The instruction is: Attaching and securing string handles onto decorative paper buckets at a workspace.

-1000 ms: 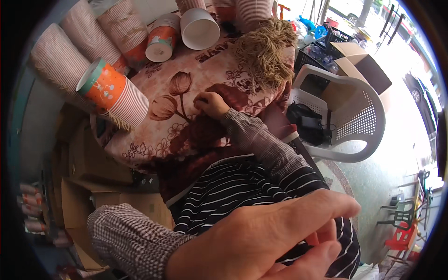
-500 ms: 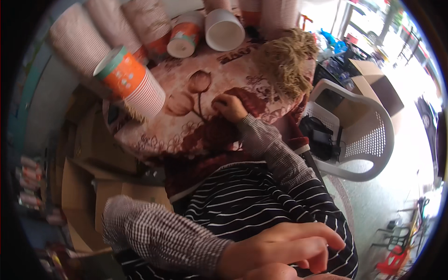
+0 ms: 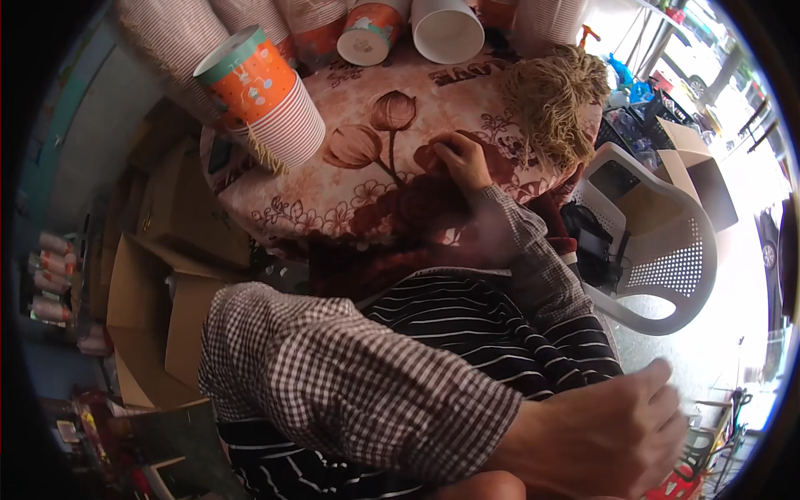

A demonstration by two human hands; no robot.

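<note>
My left hand (image 3: 604,429) is raised at the lower right, close to the camera, its arm crossing in front of my body. Its fingers are curled into a blurred fist, and whatever may be inside is hidden. My right hand (image 3: 465,161) rests on the flower-patterned tablecloth (image 3: 333,196), over a dark red printed flower. The fingers there are bent in, and their undersides are out of sight. A stack of orange and green paper cups (image 3: 262,96) lies tilted at the table's left. To the right hand's right sits a heap of tan stringy fibre (image 3: 554,104).
More cup stacks (image 3: 171,42) stand along the back, with a white-mouthed paper cup (image 3: 448,35) on its side. A white plastic chair (image 3: 658,267) bearing a black bag (image 3: 593,246) is at the right. Open cardboard boxes (image 3: 142,317) are at lower left.
My left hand has risen and shifted right, its fingers going from loosely extended to curled. My right hand stays on the cloth; the whole view has shifted slightly.
</note>
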